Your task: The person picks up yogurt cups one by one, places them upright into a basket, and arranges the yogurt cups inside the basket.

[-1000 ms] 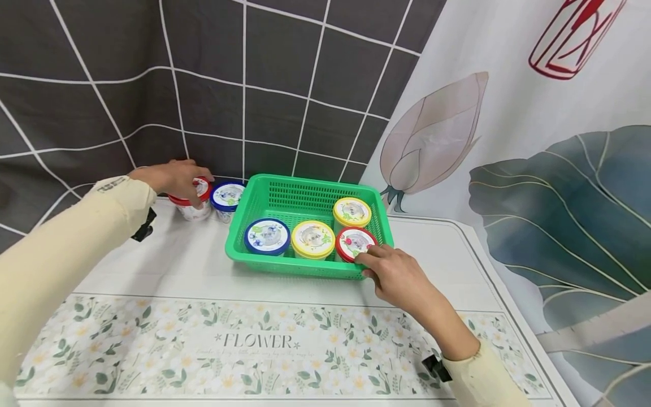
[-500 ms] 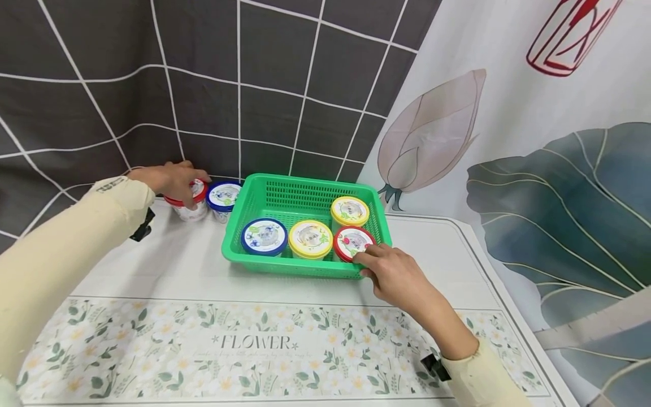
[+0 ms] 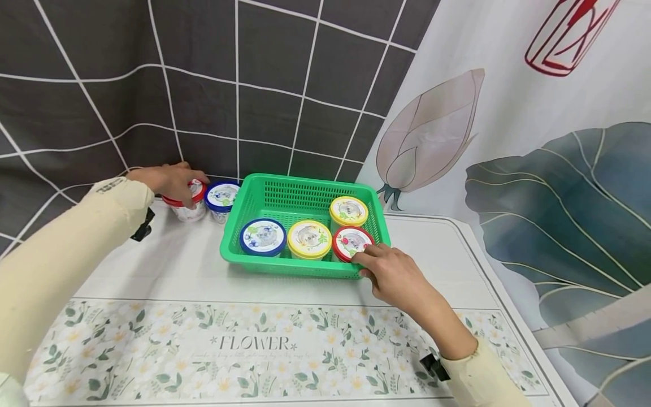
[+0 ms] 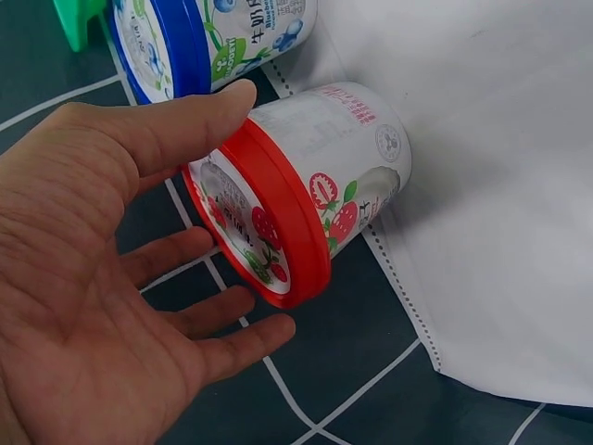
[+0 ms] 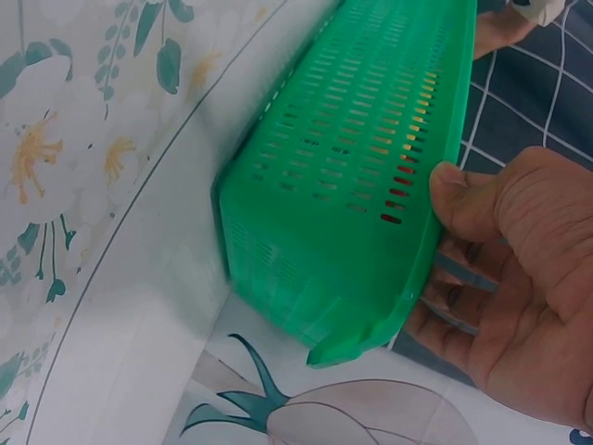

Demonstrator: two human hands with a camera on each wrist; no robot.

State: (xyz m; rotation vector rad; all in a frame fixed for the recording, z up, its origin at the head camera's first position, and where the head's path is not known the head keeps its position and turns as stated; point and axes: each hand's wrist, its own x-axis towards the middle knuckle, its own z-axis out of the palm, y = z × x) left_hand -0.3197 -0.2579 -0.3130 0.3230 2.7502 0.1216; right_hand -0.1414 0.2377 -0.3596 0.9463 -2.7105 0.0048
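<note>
My left hand [image 3: 175,182] holds a red-lidded tub [image 4: 315,185] by its lid, with the thumb along the rim. In the left wrist view the other fingers spread past the lid, and the index finger is partly hidden. Strawberries are printed on this tub, which stands at the back left. Close beside it is a blue-lidded tub [image 3: 221,196]. My right hand [image 3: 391,277] grips the front right rim of a green plastic basket [image 5: 324,204], thumb outside and fingers over the edge. Inside are a blue-lidded tub [image 3: 263,237], two yellow-lidded tubs [image 3: 309,239] and a red-lidded tub [image 3: 350,242].
A dark checked cloth [image 3: 203,68] hangs right behind the tubs and basket. At the right hangs a white cloth [image 3: 458,51] with plant prints. The white table [image 3: 168,271] has a floral strip along its front.
The whole view has shifted slightly, so everything appears a little further left. Both hands keep their places on the red-lidded tub and the basket rim.
</note>
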